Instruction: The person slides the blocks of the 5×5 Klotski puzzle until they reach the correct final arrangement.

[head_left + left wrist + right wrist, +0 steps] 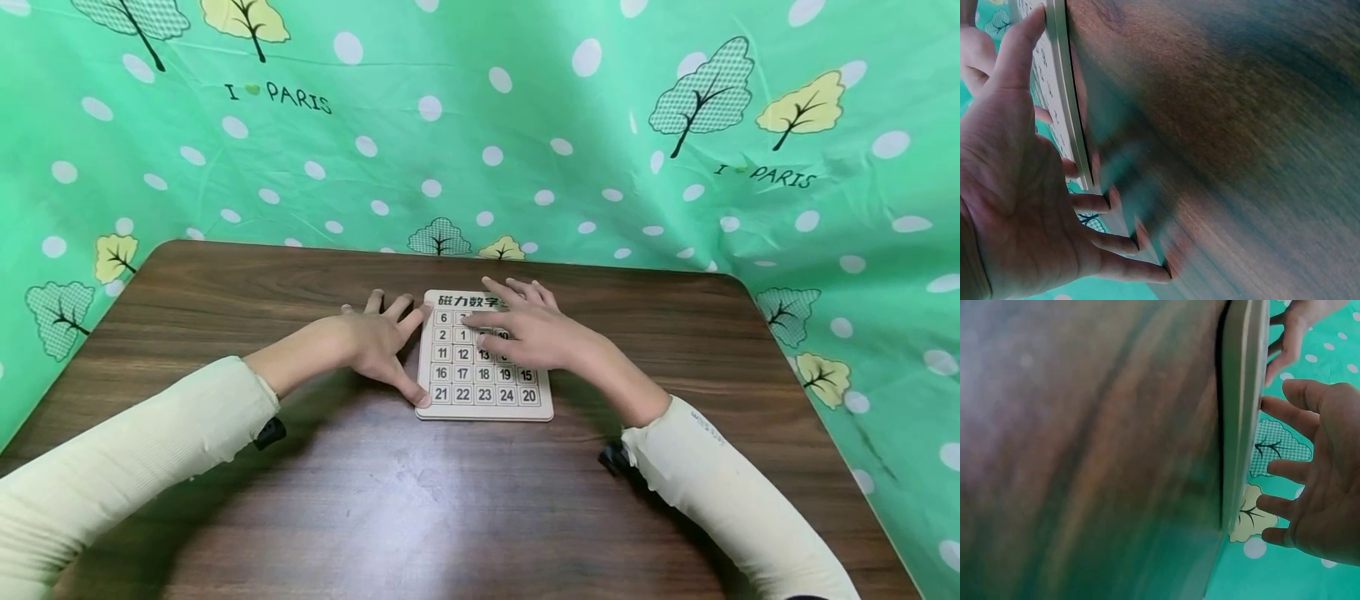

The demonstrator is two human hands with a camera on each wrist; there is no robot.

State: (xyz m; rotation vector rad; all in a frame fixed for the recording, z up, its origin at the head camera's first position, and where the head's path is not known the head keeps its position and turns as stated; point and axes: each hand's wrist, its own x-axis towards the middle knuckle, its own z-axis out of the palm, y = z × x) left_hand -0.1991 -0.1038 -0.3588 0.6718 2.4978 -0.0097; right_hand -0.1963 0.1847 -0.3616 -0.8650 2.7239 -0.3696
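A white number sliding puzzle [484, 412] lies flat on the brown wooden table, its square tiles bearing printed numbers. Fingers spread, my left hand [378, 342] steadies the puzzle's left side: the thumb rests on the lower left corner and a finger touches the upper left edge. In the left wrist view, other fingers of that left hand [1029, 181] reach down to the tabletop. My right hand [543, 332] is over the upper right of the board, its index fingertip at a tile in the top row. It hides several tiles. The right wrist view shows the right hand [1329, 481] with fingers extended.
The dark wooden table [360, 508] has rounded far corners. Behind and beside it hangs a green curtain [465, 108] with white dots and printed trees. Both forearms wear pale sleeves [150, 450], with a small black device [617, 458] under the right wrist.
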